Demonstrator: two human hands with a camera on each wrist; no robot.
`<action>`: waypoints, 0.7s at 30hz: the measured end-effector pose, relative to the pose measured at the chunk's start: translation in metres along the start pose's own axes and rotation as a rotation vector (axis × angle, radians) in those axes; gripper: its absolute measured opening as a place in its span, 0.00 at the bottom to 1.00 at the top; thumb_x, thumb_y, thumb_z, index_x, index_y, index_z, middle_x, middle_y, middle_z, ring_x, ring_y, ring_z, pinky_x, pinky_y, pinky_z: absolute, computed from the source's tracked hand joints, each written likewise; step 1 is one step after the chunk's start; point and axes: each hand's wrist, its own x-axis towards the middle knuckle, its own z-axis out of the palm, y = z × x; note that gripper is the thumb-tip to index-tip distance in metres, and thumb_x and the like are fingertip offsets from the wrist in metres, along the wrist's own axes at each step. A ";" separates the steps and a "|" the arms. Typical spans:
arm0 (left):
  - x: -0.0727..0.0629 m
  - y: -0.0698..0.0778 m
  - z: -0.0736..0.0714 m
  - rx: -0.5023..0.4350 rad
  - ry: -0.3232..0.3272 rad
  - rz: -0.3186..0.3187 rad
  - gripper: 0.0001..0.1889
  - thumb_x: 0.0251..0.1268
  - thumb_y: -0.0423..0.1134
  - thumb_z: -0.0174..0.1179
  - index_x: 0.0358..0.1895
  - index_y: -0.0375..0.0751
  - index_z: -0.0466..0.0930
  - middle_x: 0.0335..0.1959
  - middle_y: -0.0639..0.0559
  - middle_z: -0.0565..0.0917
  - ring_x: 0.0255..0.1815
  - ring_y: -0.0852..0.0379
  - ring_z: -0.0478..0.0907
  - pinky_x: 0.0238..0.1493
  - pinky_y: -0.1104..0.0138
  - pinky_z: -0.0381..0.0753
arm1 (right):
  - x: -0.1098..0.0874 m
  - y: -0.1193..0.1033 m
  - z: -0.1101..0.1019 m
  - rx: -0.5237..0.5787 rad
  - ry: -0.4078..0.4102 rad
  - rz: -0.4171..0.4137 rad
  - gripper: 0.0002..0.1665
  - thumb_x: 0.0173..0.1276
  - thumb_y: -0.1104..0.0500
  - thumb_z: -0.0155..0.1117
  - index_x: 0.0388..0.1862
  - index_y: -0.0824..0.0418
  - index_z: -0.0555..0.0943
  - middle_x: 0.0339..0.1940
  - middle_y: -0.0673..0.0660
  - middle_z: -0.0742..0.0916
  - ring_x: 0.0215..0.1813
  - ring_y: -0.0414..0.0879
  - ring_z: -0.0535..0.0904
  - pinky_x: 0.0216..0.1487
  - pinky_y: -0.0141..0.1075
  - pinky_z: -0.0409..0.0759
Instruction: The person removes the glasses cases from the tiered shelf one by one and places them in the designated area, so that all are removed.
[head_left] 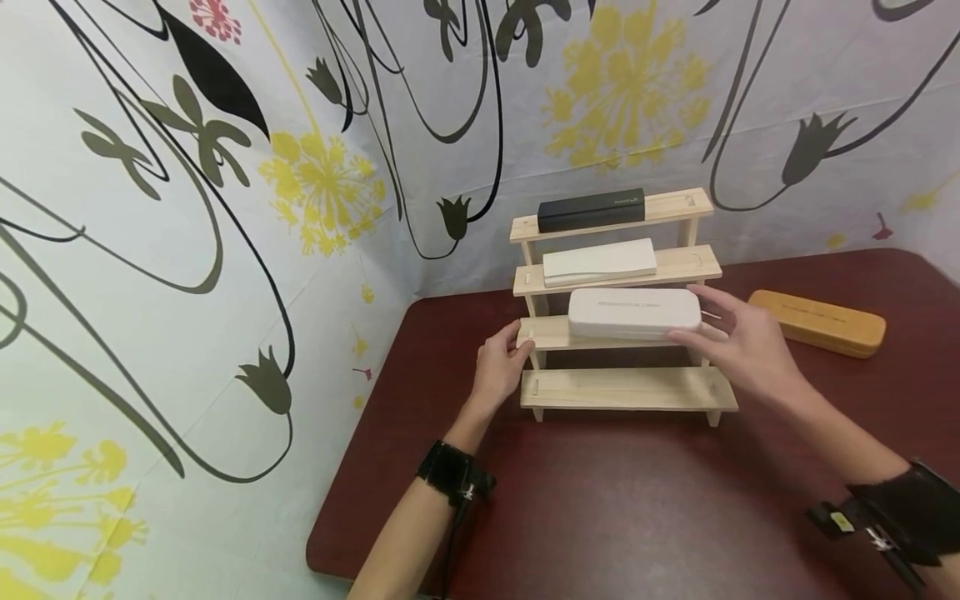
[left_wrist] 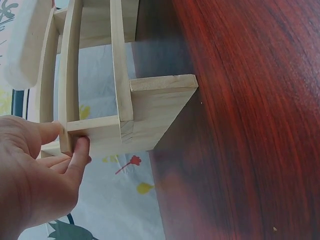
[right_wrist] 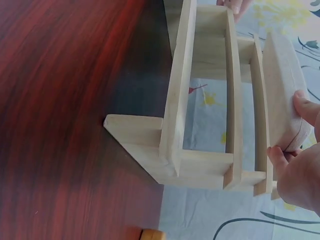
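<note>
A white glasses case [head_left: 634, 312] lies lengthwise along a four-tier wooden display rack [head_left: 628, 390], overlapping its second shelf from the bottom in the head view. My right hand [head_left: 752, 343] grips the case by its right end, thumb on one side and fingers on the other. At the rack's left side, my left hand [head_left: 497, 367] pinches the end of that same second shelf. The left wrist view shows the thumb and fingers around the shelf's wooden end [left_wrist: 66, 142]. Part of the case's underside is hidden.
A black case [head_left: 591, 211] sits on the top shelf, and a flat cream-white case [head_left: 599, 262] on the one below. Right of the rack, a mustard-yellow glasses case [head_left: 817, 323] lies on the dark red table [head_left: 600, 500]. Patterned cloth [head_left: 420, 167] hangs behind.
</note>
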 end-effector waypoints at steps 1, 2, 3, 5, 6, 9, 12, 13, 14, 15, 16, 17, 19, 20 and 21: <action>0.000 0.000 0.000 -0.001 -0.001 0.000 0.29 0.81 0.41 0.63 0.79 0.36 0.71 0.69 0.39 0.81 0.63 0.47 0.84 0.57 0.59 0.86 | -0.002 0.000 -0.002 -0.015 0.007 -0.004 0.49 0.63 0.54 0.85 0.79 0.65 0.73 0.70 0.76 0.79 0.62 0.71 0.81 0.42 0.12 0.72; 0.000 0.000 0.000 -0.001 -0.002 0.000 0.29 0.81 0.41 0.63 0.79 0.36 0.70 0.69 0.39 0.81 0.64 0.47 0.84 0.57 0.59 0.86 | -0.003 0.001 -0.004 -0.029 0.010 -0.005 0.49 0.63 0.54 0.85 0.79 0.65 0.73 0.69 0.76 0.80 0.61 0.71 0.82 0.41 0.12 0.72; 0.000 0.001 0.000 -0.002 -0.001 -0.001 0.29 0.81 0.41 0.63 0.79 0.36 0.70 0.69 0.39 0.81 0.64 0.47 0.84 0.57 0.59 0.86 | -0.005 0.001 -0.006 -0.043 0.014 -0.007 0.49 0.63 0.54 0.85 0.79 0.65 0.73 0.68 0.76 0.80 0.60 0.71 0.83 0.41 0.12 0.71; 0.000 0.002 0.000 -0.003 0.000 -0.005 0.29 0.81 0.40 0.63 0.79 0.36 0.71 0.69 0.38 0.81 0.63 0.47 0.84 0.57 0.59 0.86 | -0.009 0.001 -0.010 -0.067 0.023 -0.010 0.48 0.63 0.54 0.85 0.79 0.64 0.73 0.66 0.76 0.82 0.59 0.71 0.84 0.40 0.13 0.71; 0.000 0.002 0.000 -0.003 0.001 -0.006 0.29 0.81 0.40 0.63 0.79 0.36 0.71 0.68 0.38 0.81 0.64 0.47 0.84 0.57 0.59 0.86 | -0.011 0.001 -0.012 -0.078 0.027 -0.010 0.48 0.64 0.53 0.84 0.79 0.63 0.73 0.65 0.76 0.83 0.58 0.70 0.85 0.39 0.14 0.71; 0.000 0.003 0.000 -0.009 0.003 -0.012 0.29 0.81 0.40 0.63 0.79 0.36 0.71 0.68 0.38 0.82 0.63 0.48 0.84 0.57 0.60 0.86 | -0.015 0.002 -0.018 -0.075 0.036 0.005 0.48 0.64 0.52 0.84 0.79 0.62 0.73 0.65 0.76 0.83 0.54 0.42 0.89 0.38 0.14 0.73; -0.001 0.002 -0.001 -0.012 -0.001 -0.015 0.29 0.81 0.40 0.63 0.79 0.36 0.71 0.69 0.38 0.81 0.64 0.48 0.84 0.57 0.60 0.86 | -0.019 0.004 -0.026 -0.059 0.058 0.016 0.48 0.63 0.53 0.85 0.79 0.62 0.74 0.66 0.75 0.83 0.48 0.14 0.77 0.37 0.13 0.74; -0.001 0.002 -0.001 -0.012 -0.003 -0.015 0.29 0.81 0.40 0.63 0.79 0.36 0.70 0.69 0.38 0.81 0.64 0.47 0.83 0.57 0.60 0.86 | -0.020 0.005 -0.029 -0.051 0.066 0.017 0.47 0.63 0.54 0.85 0.78 0.62 0.74 0.66 0.75 0.82 0.46 0.09 0.72 0.38 0.13 0.74; -0.001 0.002 -0.001 -0.013 -0.004 -0.015 0.29 0.81 0.40 0.63 0.79 0.36 0.70 0.69 0.39 0.81 0.64 0.47 0.83 0.57 0.60 0.86 | -0.022 0.006 -0.032 -0.044 0.072 0.014 0.47 0.63 0.55 0.85 0.78 0.62 0.74 0.67 0.75 0.82 0.47 0.08 0.71 0.39 0.13 0.74; -0.001 0.001 0.000 -0.012 -0.005 -0.014 0.29 0.81 0.40 0.63 0.79 0.36 0.70 0.70 0.39 0.80 0.65 0.47 0.83 0.57 0.59 0.86 | -0.024 0.007 -0.034 -0.035 0.077 0.014 0.47 0.63 0.57 0.85 0.79 0.62 0.74 0.68 0.75 0.81 0.47 0.08 0.71 0.39 0.13 0.74; 0.000 0.001 0.000 -0.012 -0.005 -0.013 0.29 0.81 0.40 0.63 0.79 0.36 0.70 0.70 0.39 0.80 0.65 0.47 0.83 0.57 0.59 0.86 | -0.026 0.008 -0.037 -0.035 0.086 0.018 0.47 0.63 0.57 0.85 0.79 0.62 0.74 0.68 0.75 0.81 0.48 0.08 0.72 0.39 0.13 0.74; 0.000 0.001 -0.001 -0.013 -0.007 -0.011 0.29 0.81 0.40 0.63 0.79 0.36 0.70 0.70 0.38 0.80 0.65 0.47 0.83 0.57 0.59 0.86 | -0.028 0.010 -0.040 -0.035 0.091 0.020 0.48 0.63 0.58 0.85 0.79 0.61 0.74 0.68 0.74 0.81 0.48 0.08 0.72 0.40 0.13 0.74; 0.000 0.001 -0.001 -0.013 -0.005 -0.008 0.29 0.81 0.40 0.63 0.79 0.36 0.70 0.70 0.38 0.80 0.65 0.47 0.83 0.58 0.59 0.86 | -0.031 0.013 -0.045 -0.046 0.100 0.027 0.48 0.63 0.58 0.85 0.80 0.61 0.73 0.69 0.74 0.80 0.49 0.08 0.72 0.41 0.12 0.73; 0.000 0.001 -0.001 -0.012 -0.003 -0.008 0.29 0.81 0.40 0.63 0.79 0.36 0.70 0.70 0.38 0.80 0.65 0.47 0.83 0.58 0.59 0.86 | -0.033 0.015 -0.048 -0.049 0.109 0.032 0.49 0.63 0.58 0.85 0.80 0.61 0.73 0.69 0.73 0.80 0.49 0.08 0.72 0.41 0.12 0.73; 0.000 0.001 -0.001 -0.012 -0.003 -0.006 0.29 0.81 0.40 0.63 0.79 0.36 0.70 0.69 0.38 0.81 0.65 0.47 0.83 0.58 0.58 0.86 | -0.034 0.017 -0.050 -0.050 0.120 0.033 0.48 0.62 0.59 0.85 0.80 0.61 0.73 0.69 0.70 0.81 0.49 0.08 0.72 0.41 0.12 0.73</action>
